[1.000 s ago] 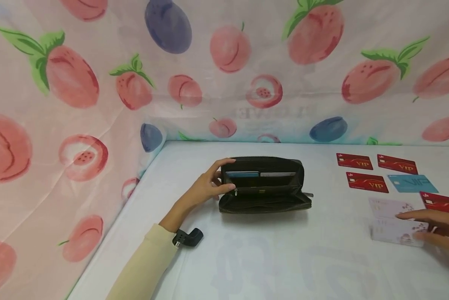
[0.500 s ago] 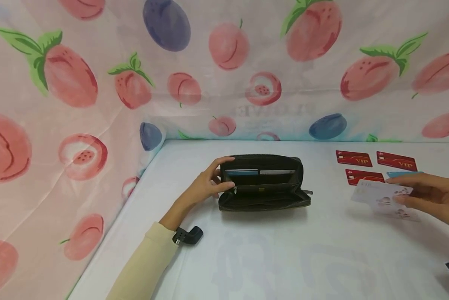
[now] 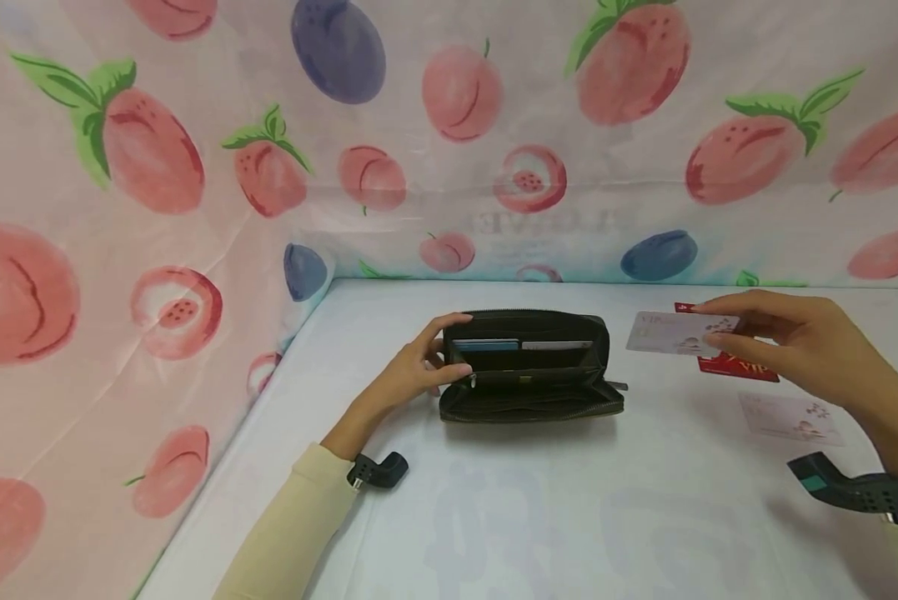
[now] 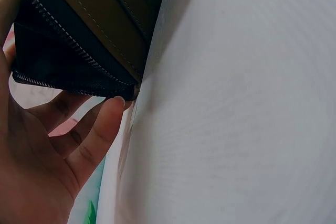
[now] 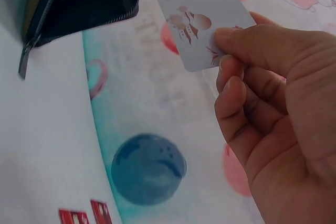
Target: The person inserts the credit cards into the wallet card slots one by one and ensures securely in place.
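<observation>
A black zip-around wallet (image 3: 534, 323) stands wide open on the table, its inner pockets facing me. A blue card (image 3: 486, 346) and a whitish card (image 3: 557, 345) show in its back slots. My left hand (image 3: 413, 371) grips the wallet's left end, fingers behind and thumb at the front; in the left wrist view, the digits lie at the zipped corner. To the right of the wallet, my right hand (image 3: 809, 337) pinches a white VIP card (image 3: 674, 333) by its right end. In the right wrist view, the card (image 5: 202, 17) is held up beside the wallet's zipped end (image 5: 94, 3).
Red VIP cards (image 3: 741, 368) lie under and behind my right hand, partly hidden by it. A second white card (image 3: 790, 418) lies flat in front of them. A fruit-print cloth (image 3: 456, 192) rises behind and on the left of the white table (image 3: 509, 517).
My right hand has picked up the nearer white card and carried it left and away from me, toward the wallet. My left hand and the wallet have stayed in place.
</observation>
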The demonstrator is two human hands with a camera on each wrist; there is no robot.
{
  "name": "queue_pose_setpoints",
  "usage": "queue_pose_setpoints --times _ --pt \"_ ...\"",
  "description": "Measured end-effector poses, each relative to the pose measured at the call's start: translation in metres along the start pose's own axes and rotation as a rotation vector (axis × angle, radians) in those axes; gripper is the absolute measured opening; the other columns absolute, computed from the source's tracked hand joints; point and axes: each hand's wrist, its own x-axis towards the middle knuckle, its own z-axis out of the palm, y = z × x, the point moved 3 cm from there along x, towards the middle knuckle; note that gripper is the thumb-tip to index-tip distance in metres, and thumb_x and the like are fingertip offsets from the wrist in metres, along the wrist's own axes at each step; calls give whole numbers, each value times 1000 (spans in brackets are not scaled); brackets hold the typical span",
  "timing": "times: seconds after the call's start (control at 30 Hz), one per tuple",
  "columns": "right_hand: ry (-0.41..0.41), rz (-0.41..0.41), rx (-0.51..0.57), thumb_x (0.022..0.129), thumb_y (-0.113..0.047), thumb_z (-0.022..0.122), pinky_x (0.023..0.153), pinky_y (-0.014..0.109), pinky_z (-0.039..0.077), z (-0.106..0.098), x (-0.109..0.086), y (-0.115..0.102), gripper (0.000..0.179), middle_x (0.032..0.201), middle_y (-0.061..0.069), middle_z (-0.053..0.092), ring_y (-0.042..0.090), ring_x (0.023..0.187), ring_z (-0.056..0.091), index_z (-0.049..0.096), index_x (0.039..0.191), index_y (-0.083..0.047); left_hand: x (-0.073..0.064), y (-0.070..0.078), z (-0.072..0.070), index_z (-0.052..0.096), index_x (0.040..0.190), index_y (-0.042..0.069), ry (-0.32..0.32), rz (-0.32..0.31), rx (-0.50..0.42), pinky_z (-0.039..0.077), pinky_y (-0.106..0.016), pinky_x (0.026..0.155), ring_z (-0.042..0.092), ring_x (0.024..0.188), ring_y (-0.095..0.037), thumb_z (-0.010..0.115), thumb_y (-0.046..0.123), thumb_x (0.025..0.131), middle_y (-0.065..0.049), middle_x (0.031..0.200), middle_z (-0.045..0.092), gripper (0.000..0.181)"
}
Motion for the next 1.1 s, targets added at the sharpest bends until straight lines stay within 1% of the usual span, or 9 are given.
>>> queue_pose_setpoints --times 0.07,0.13,0.23,0.33,0.47,0.6,0.7,0.87,1.1 --pt "1 -58 10 80 -7 78 60 18 52 3 8 -7 37 100 -6 62 3 76 63 70 115 -16 0 0 0 33 140 50 0 -2 1 51 -41 56 64 75 -23 68 38 89 -10 96 60 64" --pt "1 -108 34 79 -2 78 63 13 50 6 15 -12 38 99 -5 64 2 78 64 71 115 -14 0 0 1 33 140 49 -1 -6 4 52 -41 55 64 75 -22 68 37 89 -10 95 60 64" --pt "7 -161 65 79 1 77 63 14 51 10 24 -17 39 101 -6 66 0 80 65 71 115 -13 0 1 2 33 140 49 -3 -9 7 52 -41 55 65 76 -22 68 37 89 -10 94 60 64" --pt "7 -183 74 81 0 75 64 16 51 15 34 -22 39 102 -6 67 -1 84 65 71 117 -13 1 1 2 33 140 49 0 -7 13 52 -40 55 65 76 -21 68 37 89 -9 93 61 63" --pt "7 -214 37 81 0 75 65 14 50 21 46 -30 40 99 -5 64 -1 82 62 71 117 -15 3 2 1 32 140 49 2 -2 18 52 -40 55 65 77 -21 68 37 89 -8 94 61 64" --pt "15 -247 -3 80 0 76 66 12 48 26 56 -41 41 95 -5 62 3 79 59 71 117 -17 5 3 0 32 141 48 4 -3 16 52 -41 55 65 76 -21 68 38 89 -9 95 61 64" --pt "21 -285 -33 79 0 77 64 13 47 31 59 -45 41 90 -7 63 3 76 58 72 115 -18 5 3 1 32 140 49 4 -2 12 52 -41 55 65 76 -22 68 37 89 -9 96 61 63" --pt "28 -375 -72 77 2 78 62 13 46 39 62 -47 41 83 -11 64 2 71 59 73 112 -19 5 2 1 32 140 50 4 5 8 52 -41 55 65 75 -22 68 38 89 -10 97 61 63" --pt "52 -505 -77 71 7 80 64 12 44 48 62 -49 44 80 -12 63 1 70 58 74 109 -15 4 0 1 32 140 50 6 5 9 52 -41 55 65 76 -22 68 37 89 -10 96 61 64"
